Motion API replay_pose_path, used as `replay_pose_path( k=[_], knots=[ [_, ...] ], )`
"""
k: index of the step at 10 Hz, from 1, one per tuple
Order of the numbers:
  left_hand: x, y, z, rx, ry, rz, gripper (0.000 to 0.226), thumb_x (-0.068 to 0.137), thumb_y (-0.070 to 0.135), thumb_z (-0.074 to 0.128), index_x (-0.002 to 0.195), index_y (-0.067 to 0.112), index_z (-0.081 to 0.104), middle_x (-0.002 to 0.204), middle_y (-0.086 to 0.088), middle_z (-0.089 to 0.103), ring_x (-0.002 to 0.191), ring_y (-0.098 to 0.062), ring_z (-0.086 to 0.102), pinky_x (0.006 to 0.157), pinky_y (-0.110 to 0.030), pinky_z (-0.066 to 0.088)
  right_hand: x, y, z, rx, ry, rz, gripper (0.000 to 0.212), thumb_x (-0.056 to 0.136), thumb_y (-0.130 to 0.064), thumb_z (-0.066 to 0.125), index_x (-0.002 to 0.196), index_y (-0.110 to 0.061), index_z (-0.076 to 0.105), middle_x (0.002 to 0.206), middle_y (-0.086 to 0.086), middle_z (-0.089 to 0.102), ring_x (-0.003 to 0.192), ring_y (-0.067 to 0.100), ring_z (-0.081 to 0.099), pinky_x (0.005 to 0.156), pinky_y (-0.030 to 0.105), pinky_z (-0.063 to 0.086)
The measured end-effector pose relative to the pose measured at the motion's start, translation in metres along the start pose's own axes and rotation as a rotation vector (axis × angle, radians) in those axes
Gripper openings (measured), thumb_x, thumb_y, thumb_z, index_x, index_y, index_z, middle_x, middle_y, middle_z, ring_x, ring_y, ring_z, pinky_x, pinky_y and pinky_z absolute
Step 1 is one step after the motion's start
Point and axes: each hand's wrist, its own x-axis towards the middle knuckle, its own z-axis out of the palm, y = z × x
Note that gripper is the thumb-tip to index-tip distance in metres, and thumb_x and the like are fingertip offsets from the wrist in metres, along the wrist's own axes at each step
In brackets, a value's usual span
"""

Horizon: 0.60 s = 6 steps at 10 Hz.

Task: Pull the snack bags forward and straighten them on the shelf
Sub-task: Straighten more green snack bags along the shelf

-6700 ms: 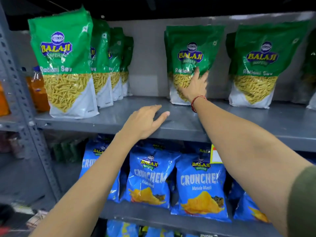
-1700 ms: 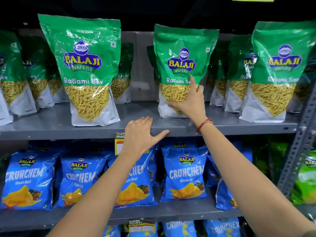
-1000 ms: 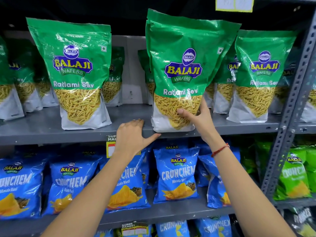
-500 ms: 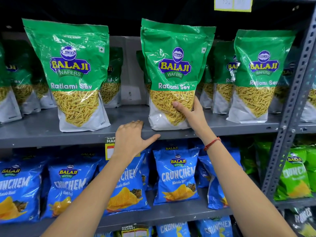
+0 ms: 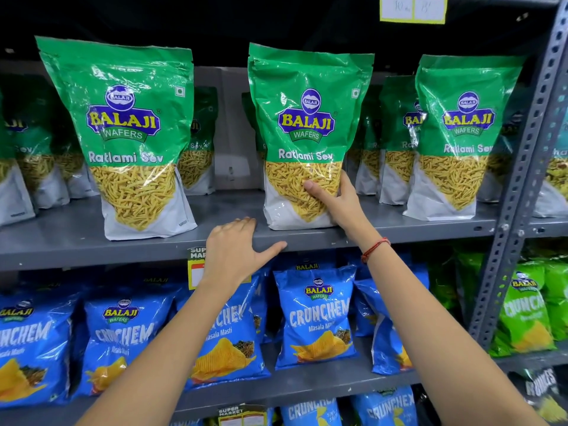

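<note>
- The green Ratlami Sev bags are glossy plastic film, crinkled, with bright glare streaks and a clear window over the rough yellow strands.
- The shelf is grey painted metal, matt and lightly scuffed.
- The upright post is perforated grey metal with a dull finish.
- The blue Crunchem bags are shiny plastic, wrinkled.
- The price tag looks like printed paper.
- The wrist thread is red cord.
</note>
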Motion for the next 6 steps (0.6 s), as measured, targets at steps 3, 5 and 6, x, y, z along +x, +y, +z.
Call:
replay_pose_path(
  k=[3,5,6],
  knots=[
    [0.0,-0.001,0.0,-0.007,0.003,0.003,0.082,0.074,0.078,0.039,0.11,0.009,0.065,0.111,-0.007,0.07,0.1,-0.023,0.065,0.078,-0.035,0.049,-0.005,-0.001,-0.003,-0.065,-0.046,0.013,0.096,0.058,-0.065,0.074,0.137,-0.025,0.037,0.125,-0.01,0.059,0.115,0.006,0.058,0.105,0.038,0.045],
    [0.001,-0.005,-0.002,-0.006,-0.03,0.03,0.078,0.078,0.074,0.039,0.117,0.009,0.06,0.12,-0.007,0.067,0.109,-0.021,0.061,0.084,-0.035,0.046,-0.015,-0.003,-0.011,-0.204,-0.091,0.026,0.104,0.065,-0.064,0.074,0.147,-0.023,0.025,0.135,-0.009,0.05,0.122,0.01,0.051,0.11,0.043,0.039],
    [0.004,-0.009,-0.003,-0.065,-0.045,0.01,0.075,0.082,0.069,0.041,0.124,0.009,0.055,0.125,-0.008,0.064,0.112,-0.023,0.059,0.086,-0.036,0.045,-0.02,-0.012,-0.024,-0.319,-0.081,0.045,0.11,0.065,-0.066,0.069,0.151,-0.022,0.015,0.146,0.004,0.043,0.128,0.021,0.048,0.106,0.04,0.041]
  ],
)
